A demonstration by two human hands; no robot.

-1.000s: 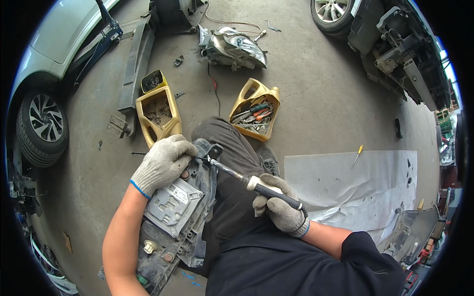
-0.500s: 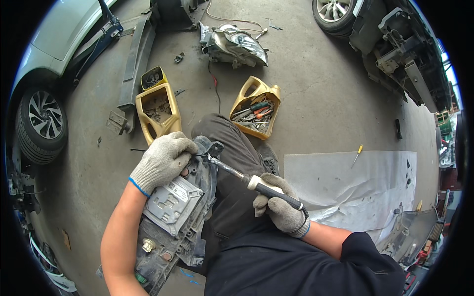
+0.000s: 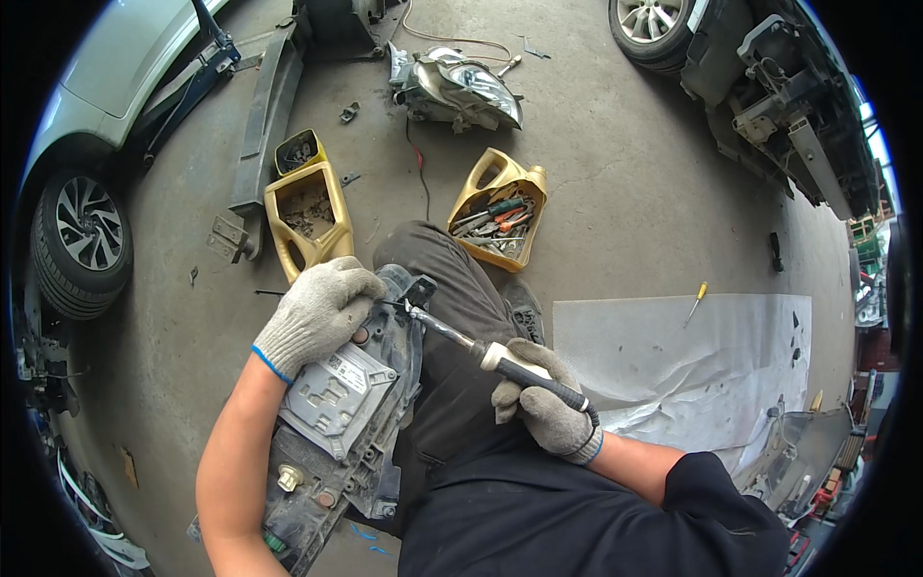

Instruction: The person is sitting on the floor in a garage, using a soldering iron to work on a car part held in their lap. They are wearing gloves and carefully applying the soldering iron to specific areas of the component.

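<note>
Headlamp housing (image 3: 336,423), rear face up, lying across the person's lap. Left hand (image 3: 315,313), gloved, fingers curling over its top edge, steadying it. Right hand (image 3: 543,409) gripping a screwdriver (image 3: 486,354); keeping the tip square on the fastener looks advisable.

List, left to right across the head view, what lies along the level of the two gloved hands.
Car wheel → left hand → ratchet wrench → right hand → pale sheet on the floor → yellow-handled screwdriver.

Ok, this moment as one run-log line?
left gloved hand: steadies grey headlamp housing on lap | right gloved hand: grips black-handled screwdriver, tip at housing's top bracket
</note>
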